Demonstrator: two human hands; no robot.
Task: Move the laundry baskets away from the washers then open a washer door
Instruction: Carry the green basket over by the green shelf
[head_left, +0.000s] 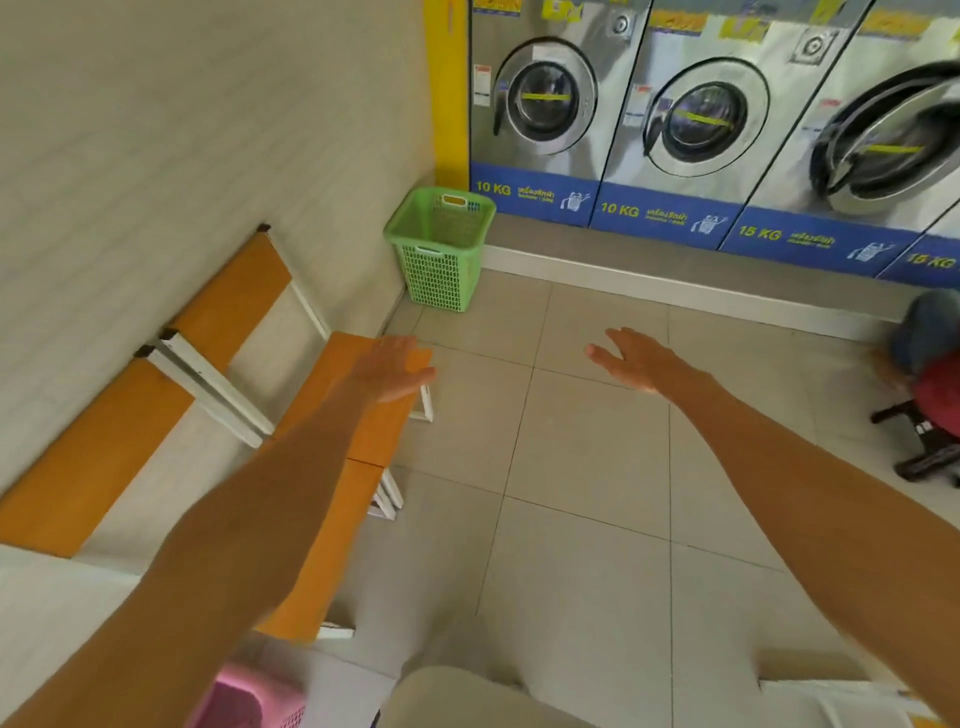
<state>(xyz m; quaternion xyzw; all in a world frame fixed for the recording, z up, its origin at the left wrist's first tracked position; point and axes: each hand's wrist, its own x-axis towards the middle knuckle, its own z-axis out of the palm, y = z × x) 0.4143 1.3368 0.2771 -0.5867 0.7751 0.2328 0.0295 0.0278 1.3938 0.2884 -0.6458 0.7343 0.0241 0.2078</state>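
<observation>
two baskets are in view. at the lower left edge, a pink basket (244, 699) sits beside the orange bench (332, 452), well apart from the washers and only partly in frame. the left hand (392, 369) reaches forward over the bench end, fingers loosely spread, holding nothing. further ahead, the green basket (439, 249) stands upright in the corner, touching or just beside the raised plinth (675, 275), below the leftmost 10 kg washer (545, 96). the right hand (631, 361) is extended over the tiled floor (571, 467), palm open, fingers wide, empty. three washer doors are visible; the first two appear closed, while the 15 kg washer door (883, 145) at far right looks tilted and may be ajar, though blur prevents certainty.

step in hand, by judgement: clearing the baskets, with the green one not yet moved. the next move calls for stepping forward, gripping the green basket by its rim or handle slot, and carrying it clear of the machines. a seated person (935, 364) at right limits room on that side.
</observation>
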